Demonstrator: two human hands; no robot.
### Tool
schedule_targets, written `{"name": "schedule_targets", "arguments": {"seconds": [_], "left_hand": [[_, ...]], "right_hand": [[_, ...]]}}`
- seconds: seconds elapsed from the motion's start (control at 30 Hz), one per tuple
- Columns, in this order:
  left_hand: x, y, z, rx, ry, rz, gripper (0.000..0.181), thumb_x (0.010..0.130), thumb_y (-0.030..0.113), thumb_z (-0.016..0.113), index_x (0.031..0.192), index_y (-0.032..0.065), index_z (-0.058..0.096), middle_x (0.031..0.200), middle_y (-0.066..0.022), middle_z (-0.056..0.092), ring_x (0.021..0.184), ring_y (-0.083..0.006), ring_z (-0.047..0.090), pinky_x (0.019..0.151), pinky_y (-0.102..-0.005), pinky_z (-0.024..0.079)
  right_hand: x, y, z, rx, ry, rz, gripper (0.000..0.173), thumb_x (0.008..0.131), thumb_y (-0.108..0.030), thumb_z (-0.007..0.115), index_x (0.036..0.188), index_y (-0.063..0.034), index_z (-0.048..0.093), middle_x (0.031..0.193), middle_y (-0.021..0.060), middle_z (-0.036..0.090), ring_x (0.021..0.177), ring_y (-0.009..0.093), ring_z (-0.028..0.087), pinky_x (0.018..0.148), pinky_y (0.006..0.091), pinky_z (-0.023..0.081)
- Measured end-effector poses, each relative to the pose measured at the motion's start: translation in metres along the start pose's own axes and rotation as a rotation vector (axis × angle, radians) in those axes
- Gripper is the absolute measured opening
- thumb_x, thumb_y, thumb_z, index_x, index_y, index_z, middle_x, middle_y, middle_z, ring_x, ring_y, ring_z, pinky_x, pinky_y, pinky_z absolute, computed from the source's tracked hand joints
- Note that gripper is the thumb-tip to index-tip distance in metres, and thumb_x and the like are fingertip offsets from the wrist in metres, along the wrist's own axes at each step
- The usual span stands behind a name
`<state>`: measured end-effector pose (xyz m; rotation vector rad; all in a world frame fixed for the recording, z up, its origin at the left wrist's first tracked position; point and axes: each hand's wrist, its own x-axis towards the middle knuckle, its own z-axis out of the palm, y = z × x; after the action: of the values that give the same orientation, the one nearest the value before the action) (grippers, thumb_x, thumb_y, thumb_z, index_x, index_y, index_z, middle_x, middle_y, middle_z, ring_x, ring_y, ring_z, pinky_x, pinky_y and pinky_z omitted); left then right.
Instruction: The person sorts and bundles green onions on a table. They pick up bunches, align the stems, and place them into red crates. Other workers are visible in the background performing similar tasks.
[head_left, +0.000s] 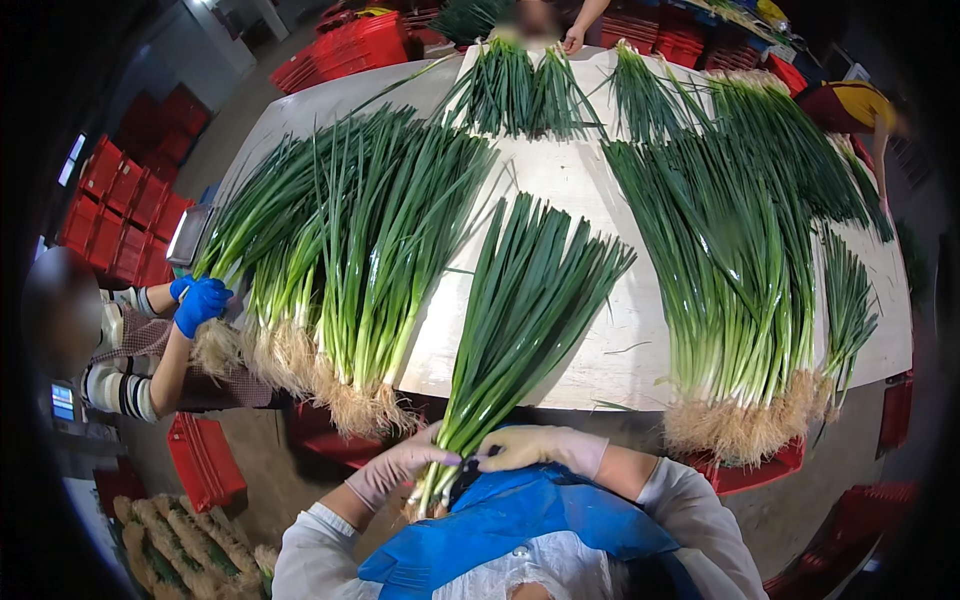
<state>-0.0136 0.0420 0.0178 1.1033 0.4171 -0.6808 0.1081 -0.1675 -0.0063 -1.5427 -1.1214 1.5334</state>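
My left hand (409, 461), in a pale glove, is wrapped around a bunch of green onions (517, 315) just above its white root ends. The stalks lean away from my body, and their leaves fan out over the table (555, 180). My right hand (525, 448), gloved too, is at the right side of the stalks with thumb and fingers drawn together. Whether it pinches anything small there cannot be made out. Below both hands is my blue apron (525, 510).
Piles of green onions lie left (375, 262) and right (735, 300), roots overhanging the near edge. A co-worker's blue-gloved hands (199, 300) hold stalks at left; other people stand across and at right. Red crates (206, 461) and rooted bundles (180, 544) are on the floor.
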Motion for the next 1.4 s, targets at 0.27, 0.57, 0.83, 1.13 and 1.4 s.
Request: {"name": "schedule_targets", "arguments": {"seconds": [0.27, 0.57, 0.83, 1.13, 1.4], "left_hand": [[-0.028, -0.018, 0.043, -0.292, 0.059, -0.031, 0.088, 0.068, 0.003, 0.073, 0.145, 0.0067, 0.031, 0.129, -0.0133, 0.053, 0.118, -0.0234, 0.053, 0.099, -0.0339, 0.043], [-0.037, 0.008, 0.082, 0.914, 0.552, -0.158, 0.127, 0.069, 0.036, 0.085, 0.152, 0.0069, -0.007, 0.144, -0.0277, 0.037, 0.128, -0.0369, 0.046, 0.104, -0.0381, 0.039], [-0.020, -0.014, 0.061, 0.787, 0.560, -0.117, 0.118, 0.070, 0.030, 0.084, 0.153, 0.0115, 0.002, 0.133, -0.0261, 0.051, 0.124, -0.0356, 0.052, 0.102, -0.0387, 0.042], [-0.006, -0.040, 0.037, 0.529, 0.459, -0.033, 0.122, 0.068, 0.026, 0.087, 0.153, 0.0126, 0.001, 0.132, -0.0181, 0.055, 0.121, -0.0260, 0.054, 0.101, -0.0324, 0.041], [0.006, -0.074, 0.025, 0.552, 0.519, -0.003, 0.115, 0.064, 0.030, 0.089, 0.151, 0.0102, 0.017, 0.130, -0.0229, 0.053, 0.123, -0.0340, 0.052, 0.103, -0.0386, 0.041]], "right_hand": [[-0.033, 0.046, -0.014, 1.261, 0.012, 0.200, 0.053, 0.094, -0.024, 0.061, 0.139, -0.0033, 0.043, 0.142, 0.0171, 0.042, 0.126, 0.036, 0.045, 0.103, 0.0493, 0.041], [-0.013, 0.015, -0.019, 1.509, 0.061, 0.066, 0.041, 0.099, -0.018, 0.052, 0.136, -0.0027, 0.045, 0.133, 0.0162, 0.052, 0.121, 0.033, 0.051, 0.105, 0.0489, 0.040], [-0.010, 0.007, -0.021, 1.310, 0.138, 0.233, 0.057, 0.096, -0.032, 0.058, 0.141, -0.0024, 0.039, 0.141, 0.0168, 0.042, 0.127, 0.036, 0.045, 0.102, 0.0461, 0.043], [-0.052, 0.025, -0.026, 0.999, 0.118, 0.357, 0.063, 0.096, -0.037, 0.056, 0.138, 0.0051, 0.037, 0.137, 0.0265, 0.043, 0.124, 0.037, 0.048, 0.100, 0.0446, 0.045], [-0.049, -0.034, -0.098, 0.485, 0.053, 0.225, 0.055, 0.095, -0.037, 0.057, 0.131, 0.0035, 0.047, 0.114, 0.0195, 0.060, 0.100, 0.024, 0.062, 0.081, 0.0309, 0.054]]}}
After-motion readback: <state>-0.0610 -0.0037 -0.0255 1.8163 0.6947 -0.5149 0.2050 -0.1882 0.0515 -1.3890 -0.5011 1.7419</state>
